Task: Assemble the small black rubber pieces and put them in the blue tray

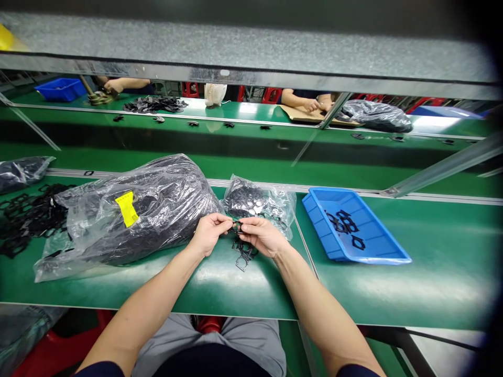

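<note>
Between my fingertips is a small black plastic frame (pixel 236 227), pinched from both sides above the green table. My left hand (pixel 210 233) is closed on its left edge, and my right hand (pixel 261 235) grips the right edge. Just below them lies a little pile of similar black frames (pixel 242 254). Behind my hands rests a small clear bag (pixel 245 196) with dark parts inside. Close to my left hand sits a large clear bag (pixel 157 209) full of black parts, with a yellow label (pixel 127 208) on it.
A blue tray (pixel 377 246) on the right holds several black frames. Loose black frames (pixel 31 214) are heaped at the left. Beyond, a moving-line-like green strip (pixel 243 149) carries spaced black parts. Across it, another person's hands (pixel 314 104) work over cardboard. A metal shelf (pixel 251 52) spans overhead.
</note>
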Demonstrator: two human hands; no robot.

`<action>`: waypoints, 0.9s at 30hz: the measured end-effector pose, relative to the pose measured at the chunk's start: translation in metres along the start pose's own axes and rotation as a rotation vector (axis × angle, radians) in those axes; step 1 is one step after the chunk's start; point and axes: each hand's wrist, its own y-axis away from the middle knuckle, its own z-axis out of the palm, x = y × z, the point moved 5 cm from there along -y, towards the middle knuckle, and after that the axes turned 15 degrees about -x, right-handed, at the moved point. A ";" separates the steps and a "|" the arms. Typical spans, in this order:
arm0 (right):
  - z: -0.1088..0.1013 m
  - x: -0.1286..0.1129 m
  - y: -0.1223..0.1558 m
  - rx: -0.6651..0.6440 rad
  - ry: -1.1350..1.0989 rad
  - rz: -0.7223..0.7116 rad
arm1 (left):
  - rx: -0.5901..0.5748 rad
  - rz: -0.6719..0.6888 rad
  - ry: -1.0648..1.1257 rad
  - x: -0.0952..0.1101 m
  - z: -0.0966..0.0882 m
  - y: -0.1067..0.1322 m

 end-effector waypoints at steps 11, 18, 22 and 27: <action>0.004 -0.007 -0.001 0.074 0.108 -0.211 | 0.006 0.019 0.004 0.000 0.002 0.000; 0.006 -0.011 0.001 0.095 0.182 -0.292 | -0.029 0.006 0.095 0.001 0.006 0.001; 0.009 -0.010 0.001 0.096 0.174 -0.301 | -0.010 0.007 0.118 0.002 0.006 0.001; 0.011 -0.010 0.003 0.116 0.196 -0.319 | -0.009 0.032 0.084 0.003 0.007 0.002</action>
